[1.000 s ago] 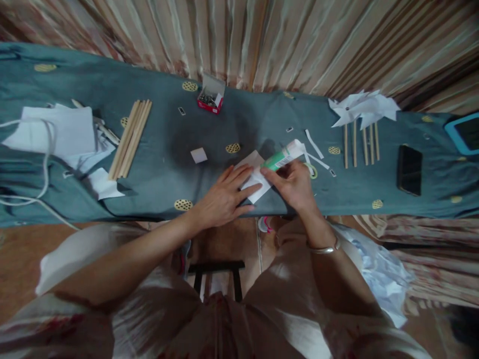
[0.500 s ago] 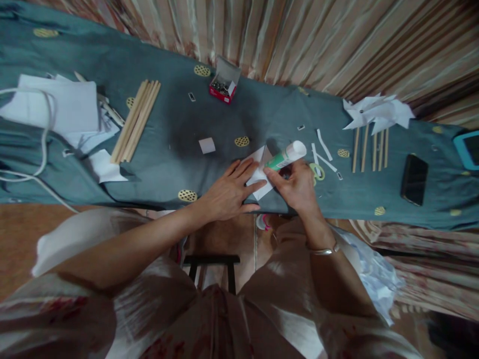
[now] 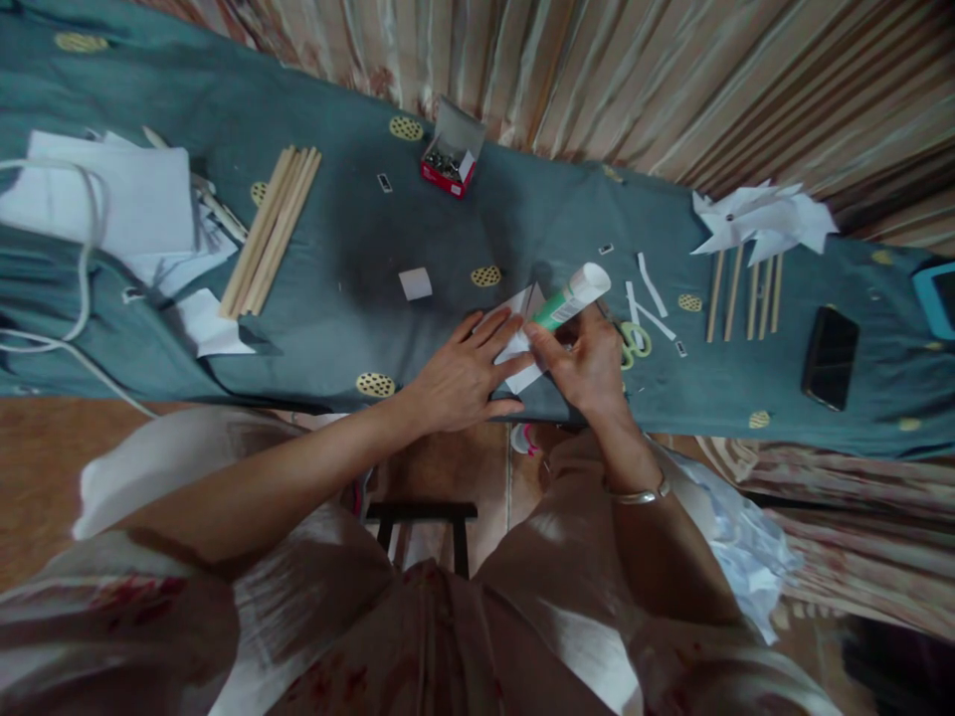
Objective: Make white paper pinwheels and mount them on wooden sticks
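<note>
My left hand lies with fingers spread on a piece of folded white paper near the table's front edge. In my right hand is a green and white glue stick, tilted, its lower end down at the paper. The fingers hide that end. Just right of this hand lie scissors with pale green handles, partly covered by the hand. Thin white paper strips lie beyond them. A small white paper square rests to the left of the folded paper.
A red box of small metal pins stands open at the back. Wooden sticks and stacked white paper lie left, beside a white cable. Paper pinwheels on sticks, a black phone and a blue-edged device are right.
The glue stick has shifted slightly over the paper, with my right hand moving a little left. My left hand keeps its place on the paper. The whole view has shifted slightly.
</note>
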### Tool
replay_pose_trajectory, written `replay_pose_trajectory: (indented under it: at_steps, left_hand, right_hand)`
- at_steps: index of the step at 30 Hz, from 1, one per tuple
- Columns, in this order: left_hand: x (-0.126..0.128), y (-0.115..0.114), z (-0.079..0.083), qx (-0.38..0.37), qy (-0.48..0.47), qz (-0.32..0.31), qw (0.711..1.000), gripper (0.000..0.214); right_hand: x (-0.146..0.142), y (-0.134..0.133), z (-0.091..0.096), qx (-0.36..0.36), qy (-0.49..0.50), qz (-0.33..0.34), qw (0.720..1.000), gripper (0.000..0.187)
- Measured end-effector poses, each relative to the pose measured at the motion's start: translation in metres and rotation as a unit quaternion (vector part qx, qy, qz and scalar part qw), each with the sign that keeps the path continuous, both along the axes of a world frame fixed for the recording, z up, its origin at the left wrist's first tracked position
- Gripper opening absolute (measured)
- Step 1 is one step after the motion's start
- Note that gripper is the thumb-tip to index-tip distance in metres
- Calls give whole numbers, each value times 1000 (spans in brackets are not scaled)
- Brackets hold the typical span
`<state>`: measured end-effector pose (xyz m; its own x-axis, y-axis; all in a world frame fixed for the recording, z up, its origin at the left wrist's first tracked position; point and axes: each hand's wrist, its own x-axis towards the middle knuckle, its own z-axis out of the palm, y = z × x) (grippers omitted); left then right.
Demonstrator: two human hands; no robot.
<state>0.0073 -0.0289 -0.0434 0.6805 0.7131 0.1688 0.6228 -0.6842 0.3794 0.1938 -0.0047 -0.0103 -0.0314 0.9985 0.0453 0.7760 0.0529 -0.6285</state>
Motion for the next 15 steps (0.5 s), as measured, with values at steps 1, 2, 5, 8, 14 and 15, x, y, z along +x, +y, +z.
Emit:
replay_pose_trajectory:
  at_steps: [1, 2, 5, 8, 14, 15]
  left_hand:
    - [0, 0, 0, -2, -4, 0, 1000, 61]
    - [0, 0, -1, -2, -9, 1, 1000, 61]
    - [0, 0, -2, -2, -21, 3, 1000, 61]
    - [0, 0, -4, -1, -26, 3, 1000, 61]
    - [0, 0, -4, 2, -18, 0, 1000, 63]
    - [0, 0, -3, 2, -15, 1, 1000, 63]
  right_hand:
    - [-1, 0, 0, 1, -2, -1, 1000, 35]
    - [-1, 0, 0, 4, -5, -1, 1000, 34]
    - [-2, 1, -1, 12, -9, 3, 1000, 34]
    - [-1, 2, -3, 22, -6, 22, 999, 35]
    - [-2, 2, 0, 31, -2, 45, 999, 40]
    - [-2, 1, 1, 27, -2, 46, 999, 41]
